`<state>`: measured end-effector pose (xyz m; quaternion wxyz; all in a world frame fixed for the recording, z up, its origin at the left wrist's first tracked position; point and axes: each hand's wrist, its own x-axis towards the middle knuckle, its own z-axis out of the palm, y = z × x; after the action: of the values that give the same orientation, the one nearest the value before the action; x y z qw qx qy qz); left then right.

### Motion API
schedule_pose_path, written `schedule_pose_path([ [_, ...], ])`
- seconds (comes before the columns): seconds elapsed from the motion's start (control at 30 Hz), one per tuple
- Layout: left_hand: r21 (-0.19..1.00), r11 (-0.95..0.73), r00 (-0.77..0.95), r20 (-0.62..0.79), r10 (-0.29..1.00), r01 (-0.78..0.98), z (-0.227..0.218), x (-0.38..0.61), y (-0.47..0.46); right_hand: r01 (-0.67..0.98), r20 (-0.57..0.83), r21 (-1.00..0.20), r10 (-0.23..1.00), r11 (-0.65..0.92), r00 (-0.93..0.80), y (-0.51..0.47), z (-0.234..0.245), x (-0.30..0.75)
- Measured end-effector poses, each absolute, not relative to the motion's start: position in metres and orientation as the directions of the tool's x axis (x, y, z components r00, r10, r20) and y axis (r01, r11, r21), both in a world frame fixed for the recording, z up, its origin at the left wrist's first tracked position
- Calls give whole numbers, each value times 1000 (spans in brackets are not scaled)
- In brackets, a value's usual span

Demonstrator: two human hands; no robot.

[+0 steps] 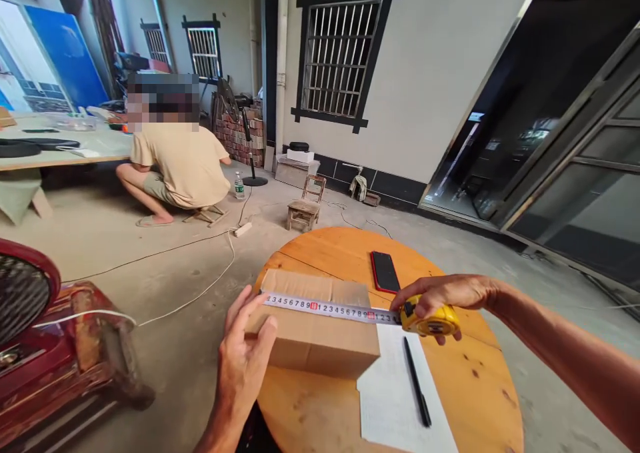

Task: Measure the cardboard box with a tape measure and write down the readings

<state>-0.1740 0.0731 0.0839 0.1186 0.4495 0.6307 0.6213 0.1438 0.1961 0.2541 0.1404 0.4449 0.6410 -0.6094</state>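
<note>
A brown cardboard box point(320, 353) lies on the round wooden table. Across its top runs a pulled-out steel tape blade point(340, 311), marked with numbers and red tens. My left hand point(243, 353) is at the box's left end, its fingers pressing the blade's tip there and its thumb against the box. Past the right end of the box, my right hand point(435, 296) grips the yellow tape measure point(430, 316) by its case. White paper point(387, 400) lies beside the box, partly beneath it, with a black pen point(416, 380) on it.
A red-edged phone point(385, 271) lies at the back of the round table point(480, 373). Red machinery point(65, 346) stands at left. Beyond are a small wooden chair point(306, 203), floor cables, a standing fan point(247, 133) and a crouching person point(175, 166) near another table point(100, 146).
</note>
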Motion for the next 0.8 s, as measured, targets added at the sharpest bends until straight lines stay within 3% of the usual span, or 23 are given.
schedule_pose_path([
  [0.3,905,-115,-574,354,739,410,86,-174,70,733,-685,-678,411,-59,-601,193,246,143],
  [0.47,940,-121,-612,301,731,318,87,-168,71,661,-593,-744,550,-95,-588,177,250,155],
  [0.57,943,-142,-584,299,755,300,86,-170,70,509,-500,-836,670,-207,-549,145,239,164],
  [0.7,920,-195,-402,330,854,340,83,-181,64,193,-496,-859,679,-474,-542,83,194,151],
  [0.73,912,-210,-362,340,868,354,83,-184,61,105,-455,-876,737,-470,-500,68,181,144],
  [0.8,889,-218,-331,364,870,404,83,-186,58,41,-395,-890,721,-455,-570,39,162,128],
])
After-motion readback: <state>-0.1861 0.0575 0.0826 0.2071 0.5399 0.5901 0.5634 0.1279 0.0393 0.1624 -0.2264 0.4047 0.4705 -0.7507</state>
